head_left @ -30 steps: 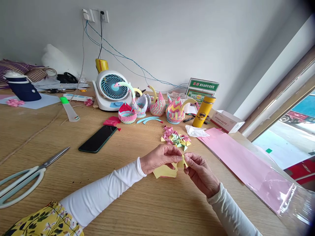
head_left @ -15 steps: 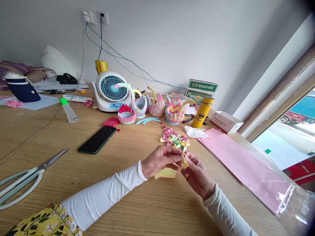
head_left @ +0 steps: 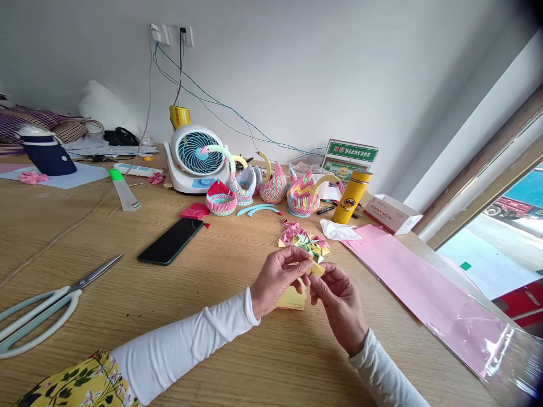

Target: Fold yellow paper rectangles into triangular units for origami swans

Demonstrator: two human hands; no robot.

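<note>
Head view shows a small yellow paper piece (head_left: 318, 269) held up between both hands, just above the worktop (head_left: 182, 294). The left hand (head_left: 275, 280) has its thumb and fingertips closed on one end; the right hand (head_left: 341, 305) pinches the near side with thumb and forefinger, so the grip is tight on both sides with hardly any gap. The paper looks folded narrow, and I judge it partly done, though the fingers hide its exact shape.

Beyond the fingertips lies a loose heap of folded pieces (head_left: 292, 233) in pink, green and yellow, which seem finished. Below the hands, flat yellow sheets (head_left: 291, 299) have no visible folds, so folding is likely left to do there; their number cannot be told. Farther back stand several paper swans (head_left: 274, 186), built up and upright, beside a paper bowl (head_left: 221, 200) with no neck on it. Two curved blue strips (head_left: 258, 209) lie in front of them, attached to nothing.
</note>
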